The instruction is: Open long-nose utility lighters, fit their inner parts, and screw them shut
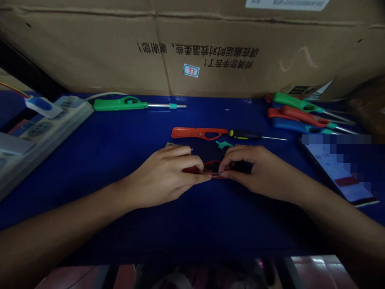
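Note:
Both my hands meet at the middle of the blue table (pixel 120 224) on a red lighter part (pixel 210 166). My left hand (pixel 168 176) is closed around its left end. My right hand (pixel 252 170) pinches its right end with curled fingers. Most of the part is hidden between the fingers. Just behind the hands lie a red lighter shell (pixel 198 133), a small screwdriver (pixel 255 136) with a black and yellow handle, and a small teal piece (pixel 224 144).
A green long-nozzle lighter (pixel 132 104) lies at the back left beside a white power strip (pixel 39 132). Several green, red and blue lighters (pixel 303 114) are piled at the back right. A phone (pixel 339 172) lies at the right. A cardboard box (pixel 192 48) stands behind.

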Available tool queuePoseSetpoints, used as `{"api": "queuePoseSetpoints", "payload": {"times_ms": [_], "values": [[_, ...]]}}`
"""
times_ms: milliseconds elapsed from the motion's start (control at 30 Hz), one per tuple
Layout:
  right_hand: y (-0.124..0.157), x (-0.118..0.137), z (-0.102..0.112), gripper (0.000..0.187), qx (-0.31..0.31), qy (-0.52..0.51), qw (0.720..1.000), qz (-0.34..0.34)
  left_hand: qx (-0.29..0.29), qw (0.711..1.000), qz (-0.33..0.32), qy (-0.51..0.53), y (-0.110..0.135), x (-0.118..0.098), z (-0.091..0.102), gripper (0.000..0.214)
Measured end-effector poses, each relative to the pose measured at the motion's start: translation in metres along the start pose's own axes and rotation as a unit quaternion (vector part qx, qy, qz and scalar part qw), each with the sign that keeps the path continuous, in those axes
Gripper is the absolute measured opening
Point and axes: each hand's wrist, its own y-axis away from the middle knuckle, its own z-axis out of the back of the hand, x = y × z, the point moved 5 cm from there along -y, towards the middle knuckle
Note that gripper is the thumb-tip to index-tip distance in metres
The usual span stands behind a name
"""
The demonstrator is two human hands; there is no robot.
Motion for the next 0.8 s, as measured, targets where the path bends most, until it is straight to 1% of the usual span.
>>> {"api": "queuePoseSetpoints", "payload": {"times_ms": [133, 300, 467, 800], "values": [[0.0000, 0.0018, -0.0002, 0.016, -0.005, 0.013, 1.000, 0.007, -0.003, 1.000, -0.005, -0.011, -0.0001, -0.0013, 0.0011, 0.023], [0.0004, 0.0027, 0.0004, 0.015, -0.009, 0.027, 1.000, -0.002, -0.023, 1.000, -0.003, 0.011, 0.0013, 0.0009, 0.0003, 0.021], [0.0006, 0.0019, 0.0018, 0.016, 0.001, 0.009, 1.000, -0.011, -0.040, 0.999, -0.006, 0.032, 0.0020, 0.0026, 0.0001, 0.016], [-0.0003, 0.0032, 0.0012, 0.014, -0.004, 0.024, 1.000, -0.009, -0.020, 1.000, 0.002, 0.010, -0.0001, -0.0006, 0.0005, 0.018]]}}
